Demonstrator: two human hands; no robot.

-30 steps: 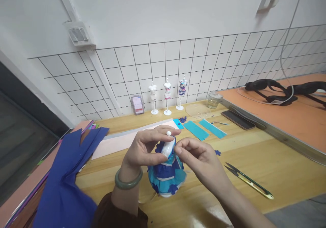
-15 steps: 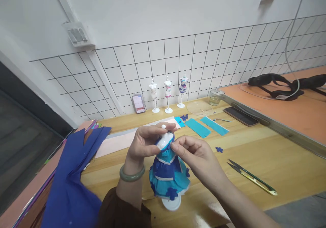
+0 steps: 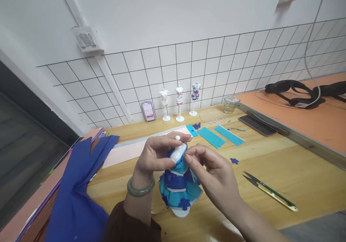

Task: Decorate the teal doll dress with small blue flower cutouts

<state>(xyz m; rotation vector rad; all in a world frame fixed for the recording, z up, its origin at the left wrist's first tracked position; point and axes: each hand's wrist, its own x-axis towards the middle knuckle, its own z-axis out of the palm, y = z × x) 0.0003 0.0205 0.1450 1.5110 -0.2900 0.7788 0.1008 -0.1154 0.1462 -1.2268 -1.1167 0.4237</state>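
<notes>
Currently left hand (image 3: 154,152) holds dressed mannequin (image 3: 177,182); right hand (image 3: 214,168) pinched narrow at its neckline (image 3: 179,162); snips (image 3: 270,192) near right.

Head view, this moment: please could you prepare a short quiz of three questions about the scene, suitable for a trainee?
1. Multiple choice: what does the left hand hold?
a) a glass jar
b) the mannequin in the blue dress
c) a phone
2. True or false: the snips lie on the table, to the right of the right hand.
3. Count: how many small mannequins stand at the back of the table?

Key: 1. b; 2. true; 3. three.
</notes>
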